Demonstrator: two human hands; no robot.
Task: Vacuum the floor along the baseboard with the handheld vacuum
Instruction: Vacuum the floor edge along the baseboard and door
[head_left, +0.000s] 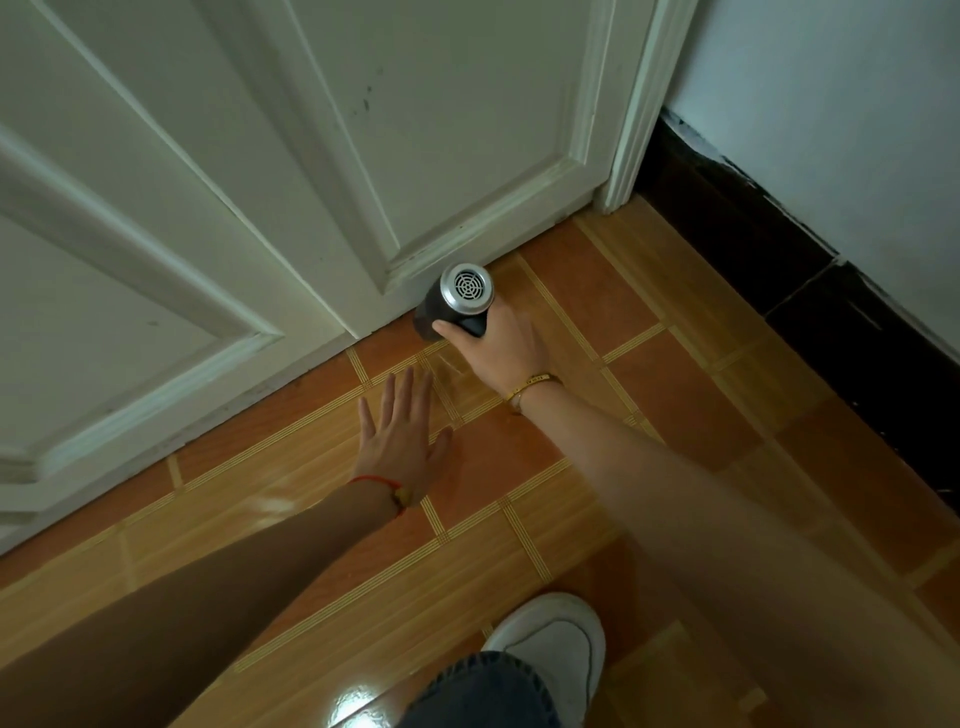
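Vacuum (456, 306) nozzle hidden, probably touching door (322, 156); right hand (498, 338) grips.

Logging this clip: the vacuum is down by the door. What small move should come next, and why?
Probably slide the handheld vacuum, gripped by the right hand, rightward along the floor toward the baseboard: it points at the foot of the white door, short of that baseboard.

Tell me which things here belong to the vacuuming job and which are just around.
In the job: handheld vacuum, gripped by the right hand; tiled floor; dark baseboard.
Just around: white door; white shoe; open left hand.
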